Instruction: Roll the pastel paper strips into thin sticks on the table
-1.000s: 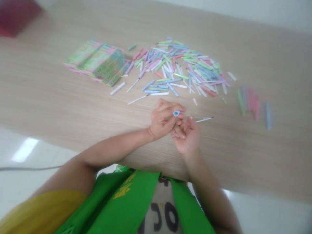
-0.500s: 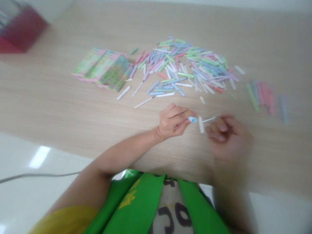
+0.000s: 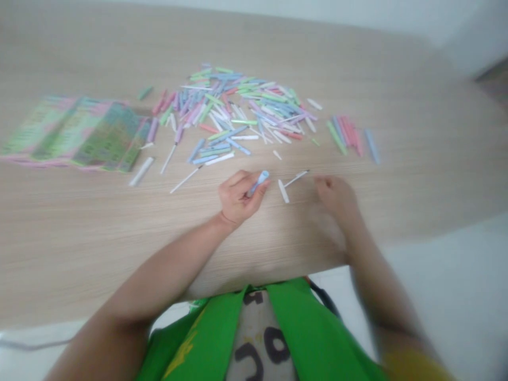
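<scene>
My left hand [image 3: 240, 196] is closed around a light blue hollow pen barrel [image 3: 261, 180], its open end pointing up and away. Just right of it on the table lie a short white tapered piece [image 3: 283, 191] and a thin white stick with a dark tip [image 3: 297, 178], their ends touching or nearly so. Beyond the stick's dark tip, my right hand [image 3: 335, 196] is held low with fingers curled together. Blur and the angle hide whether anything is between those fingers.
A wide heap of pastel pen parts [image 3: 246, 106] spreads across the table ahead. Green-and-pink printed packs [image 3: 59, 129] lie at the left. To the right are a small row of pink, green and blue barrels [image 3: 347, 135] and a separate blue one [image 3: 372, 145].
The view has swung right, so the table's things appear farther left. My left hand has turned the blue barrel more upright. My right hand has drawn away from the thin white stick, fingers curled.
</scene>
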Motion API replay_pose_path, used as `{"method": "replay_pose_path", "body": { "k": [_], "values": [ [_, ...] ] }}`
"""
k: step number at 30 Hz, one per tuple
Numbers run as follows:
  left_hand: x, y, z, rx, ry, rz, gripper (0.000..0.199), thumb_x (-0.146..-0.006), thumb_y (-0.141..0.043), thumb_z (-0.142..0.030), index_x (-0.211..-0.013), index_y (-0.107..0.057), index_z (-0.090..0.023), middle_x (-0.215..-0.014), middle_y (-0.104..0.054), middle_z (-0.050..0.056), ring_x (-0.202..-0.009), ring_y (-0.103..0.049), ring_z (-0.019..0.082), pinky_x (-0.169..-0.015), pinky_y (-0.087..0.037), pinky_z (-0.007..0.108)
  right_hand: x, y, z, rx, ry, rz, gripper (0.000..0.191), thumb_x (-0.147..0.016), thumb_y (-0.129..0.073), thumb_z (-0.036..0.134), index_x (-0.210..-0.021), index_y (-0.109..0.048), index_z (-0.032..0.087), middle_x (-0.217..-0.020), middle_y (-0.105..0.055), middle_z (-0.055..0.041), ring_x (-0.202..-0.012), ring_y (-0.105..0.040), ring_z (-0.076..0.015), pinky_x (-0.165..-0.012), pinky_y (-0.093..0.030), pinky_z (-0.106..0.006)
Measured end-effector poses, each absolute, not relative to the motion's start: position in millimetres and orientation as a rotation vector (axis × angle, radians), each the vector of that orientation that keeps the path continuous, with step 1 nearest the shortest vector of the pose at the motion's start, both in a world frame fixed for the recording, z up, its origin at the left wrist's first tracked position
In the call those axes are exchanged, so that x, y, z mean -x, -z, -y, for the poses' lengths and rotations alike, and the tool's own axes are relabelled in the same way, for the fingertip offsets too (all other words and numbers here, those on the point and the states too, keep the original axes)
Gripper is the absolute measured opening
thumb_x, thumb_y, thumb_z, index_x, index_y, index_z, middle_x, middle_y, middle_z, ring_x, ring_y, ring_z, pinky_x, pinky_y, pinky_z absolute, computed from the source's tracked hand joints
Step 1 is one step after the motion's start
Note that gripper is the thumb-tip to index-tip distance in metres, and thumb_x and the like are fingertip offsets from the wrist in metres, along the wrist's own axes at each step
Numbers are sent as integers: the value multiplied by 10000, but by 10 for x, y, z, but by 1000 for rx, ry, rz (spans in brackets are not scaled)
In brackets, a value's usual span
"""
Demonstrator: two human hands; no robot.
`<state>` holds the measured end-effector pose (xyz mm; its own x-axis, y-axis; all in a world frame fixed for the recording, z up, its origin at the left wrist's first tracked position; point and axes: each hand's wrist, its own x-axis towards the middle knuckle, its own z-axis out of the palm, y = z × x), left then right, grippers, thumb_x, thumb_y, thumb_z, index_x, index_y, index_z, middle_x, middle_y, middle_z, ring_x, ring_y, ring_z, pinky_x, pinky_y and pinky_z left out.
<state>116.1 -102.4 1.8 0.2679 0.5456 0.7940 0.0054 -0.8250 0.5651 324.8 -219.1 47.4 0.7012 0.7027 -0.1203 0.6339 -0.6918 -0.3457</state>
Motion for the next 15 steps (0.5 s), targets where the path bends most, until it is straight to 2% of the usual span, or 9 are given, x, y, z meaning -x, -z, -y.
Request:
{"method": "replay_pose_path", "body": {
  "k": [3,7,12,15],
  "values": [
    [-1160,-37,1025,-2092,-1593,-506,133,-897,-707,-254,-928,-774,-143,-692,-664,17,-562,-522,69,-532,-394,206,-3150,-423,2025,2885,-375,1058,584,-976,-359,560,-907,-734,118,-941,-741,-224,-981,-714,-344,-803,-486,-399],
    [-1160,-25,983,-2120,-1591,-560,130,-891,-706,-249,-899,-778,-141,-618,-594,-8,-539,-490,70,-518,-369,209,-2942,-352,1797,2894,-258,1042,554,-950,-465,512,-1182,-661,50,-1083,-725,-270,-1088,-701,-386,-894,-515,-449],
    [-1166,24,907,-2140,-1603,-642,165,-902,-690,-277,-877,-781,-142,-579,-532,-25,-526,-469,72,-526,-359,218,-2838,-211,1530,2800,-203,1163,418,-930,-504,283,-1243,-600,25,-1178,-689,-276,-1141,-682,-367,-943,-519,-439],
    [-1176,50,879,-2150,-1590,-678,199,-911,-678,-305,-849,-782,-148,-567,-521,-26,-521,-464,73,-530,-354,223,-2875,-160,1393,2805,-266,1173,376,-946,-470,227,-1237,-600,28,-1174,-682,-280,-1159,-677,-343,-960,-511,-411]
  ]
}}
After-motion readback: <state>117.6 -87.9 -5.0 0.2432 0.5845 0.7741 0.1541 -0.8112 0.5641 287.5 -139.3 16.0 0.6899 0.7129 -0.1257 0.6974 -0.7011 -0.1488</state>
